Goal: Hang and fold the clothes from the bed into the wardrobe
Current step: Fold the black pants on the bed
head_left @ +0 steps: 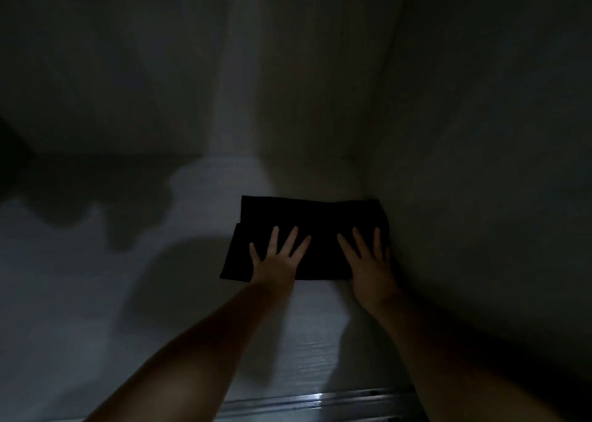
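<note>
A folded black garment (307,229) lies on the pale wardrobe shelf (128,293), tucked against the right side wall (480,197). Both hands, left hand (277,258) and right hand (368,258), press flat on it, fingers spread. A metal door track (320,401) runs along the shelf's near edge.

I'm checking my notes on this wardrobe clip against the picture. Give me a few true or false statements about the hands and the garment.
1. Both hands lie flat on the folded black garment. True.
2. The garment sits against the left wall of the wardrobe. False: it sits by the right wall.
3. The left hand has its fingers spread. True.
4. The right hand grips a hanger. False: it holds nothing and rests on the garment.
5. The garment hangs from a rail. False: it lies on the shelf.
</note>
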Action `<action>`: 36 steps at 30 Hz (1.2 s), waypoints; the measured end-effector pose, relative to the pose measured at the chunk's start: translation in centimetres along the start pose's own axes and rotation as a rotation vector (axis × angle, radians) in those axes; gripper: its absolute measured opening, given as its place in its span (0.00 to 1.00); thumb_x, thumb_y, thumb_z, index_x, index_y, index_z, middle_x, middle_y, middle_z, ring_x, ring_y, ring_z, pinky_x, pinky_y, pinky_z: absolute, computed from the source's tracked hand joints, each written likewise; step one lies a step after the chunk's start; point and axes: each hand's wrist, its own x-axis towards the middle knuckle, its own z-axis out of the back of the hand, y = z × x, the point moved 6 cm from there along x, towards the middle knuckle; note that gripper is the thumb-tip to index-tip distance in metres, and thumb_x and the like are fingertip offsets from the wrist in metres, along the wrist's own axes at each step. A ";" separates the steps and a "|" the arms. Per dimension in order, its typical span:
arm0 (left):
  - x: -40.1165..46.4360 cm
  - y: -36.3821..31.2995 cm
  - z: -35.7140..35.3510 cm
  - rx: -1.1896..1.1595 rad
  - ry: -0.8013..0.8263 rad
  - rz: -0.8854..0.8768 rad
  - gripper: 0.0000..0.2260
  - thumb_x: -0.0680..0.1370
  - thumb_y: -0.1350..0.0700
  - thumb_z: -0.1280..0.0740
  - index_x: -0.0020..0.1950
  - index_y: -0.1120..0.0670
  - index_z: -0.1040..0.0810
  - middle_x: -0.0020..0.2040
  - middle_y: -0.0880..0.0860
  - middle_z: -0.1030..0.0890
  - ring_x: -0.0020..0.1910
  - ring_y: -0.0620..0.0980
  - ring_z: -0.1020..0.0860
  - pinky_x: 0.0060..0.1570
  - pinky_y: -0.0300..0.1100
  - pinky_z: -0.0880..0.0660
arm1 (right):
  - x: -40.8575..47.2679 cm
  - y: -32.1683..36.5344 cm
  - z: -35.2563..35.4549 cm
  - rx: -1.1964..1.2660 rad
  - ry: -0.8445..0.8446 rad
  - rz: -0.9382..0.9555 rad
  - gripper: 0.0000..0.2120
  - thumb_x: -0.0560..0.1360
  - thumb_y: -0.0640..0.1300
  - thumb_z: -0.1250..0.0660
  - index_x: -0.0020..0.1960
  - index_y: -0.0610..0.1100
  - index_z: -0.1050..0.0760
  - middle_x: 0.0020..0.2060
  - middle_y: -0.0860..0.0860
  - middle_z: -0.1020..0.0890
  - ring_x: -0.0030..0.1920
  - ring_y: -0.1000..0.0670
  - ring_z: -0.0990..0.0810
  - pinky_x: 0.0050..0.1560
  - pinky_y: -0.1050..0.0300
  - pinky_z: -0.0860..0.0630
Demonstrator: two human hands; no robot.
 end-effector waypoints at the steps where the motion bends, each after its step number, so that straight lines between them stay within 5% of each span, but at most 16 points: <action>1: 0.0 0.1 0.0 -0.013 0.021 -0.005 0.39 0.79 0.63 0.41 0.76 0.40 0.63 0.77 0.46 0.66 0.75 0.58 0.67 0.68 0.71 0.56 | -0.1 -0.1 -0.1 0.001 0.006 -0.003 0.38 0.78 0.37 0.45 0.77 0.56 0.63 0.78 0.50 0.62 0.74 0.35 0.67 0.74 0.37 0.57; 6: -0.2 -0.4 0.4 -0.066 0.128 0.020 0.44 0.76 0.59 0.35 0.76 0.40 0.65 0.76 0.46 0.70 0.74 0.57 0.70 0.68 0.70 0.58 | 0.3 -0.4 0.2 -0.023 0.055 0.021 0.39 0.78 0.38 0.42 0.77 0.56 0.64 0.77 0.51 0.62 0.75 0.36 0.67 0.75 0.38 0.55; 11: -4.1 -0.2 1.8 -0.078 0.199 0.005 0.44 0.75 0.55 0.34 0.76 0.43 0.65 0.75 0.50 0.72 0.73 0.53 0.71 0.69 0.69 0.59 | -1.1 -0.5 2.8 -0.038 0.352 0.063 0.41 0.78 0.45 0.38 0.77 0.55 0.65 0.78 0.51 0.62 0.76 0.42 0.64 0.74 0.37 0.54; 19: -15.3 -4.0 12.1 0.020 0.183 -0.124 0.32 0.78 0.53 0.39 0.78 0.50 0.52 0.79 0.54 0.56 0.77 0.53 0.59 0.72 0.62 0.56 | -12.8 2.9 12.0 0.127 0.490 0.009 0.34 0.81 0.43 0.42 0.79 0.52 0.59 0.78 0.48 0.53 0.78 0.44 0.56 0.74 0.38 0.50; 24: -21.3 -7.3 18.9 0.030 0.265 -0.044 0.25 0.77 0.59 0.41 0.74 0.53 0.40 0.74 0.57 0.40 0.74 0.56 0.43 0.72 0.61 0.49 | -20.7 3.6 20.0 0.229 0.337 -0.080 0.21 0.80 0.41 0.44 0.73 0.42 0.36 0.70 0.43 0.31 0.69 0.43 0.31 0.68 0.50 0.33; 36: -35.3 -10.0 32.6 0.009 0.404 -0.080 0.21 0.77 0.58 0.42 0.71 0.51 0.34 0.70 0.55 0.34 0.71 0.55 0.38 0.72 0.56 0.47 | -35.1 3.1 34.1 0.402 0.411 -0.267 0.22 0.78 0.39 0.44 0.71 0.45 0.34 0.67 0.43 0.28 0.64 0.40 0.27 0.62 0.49 0.27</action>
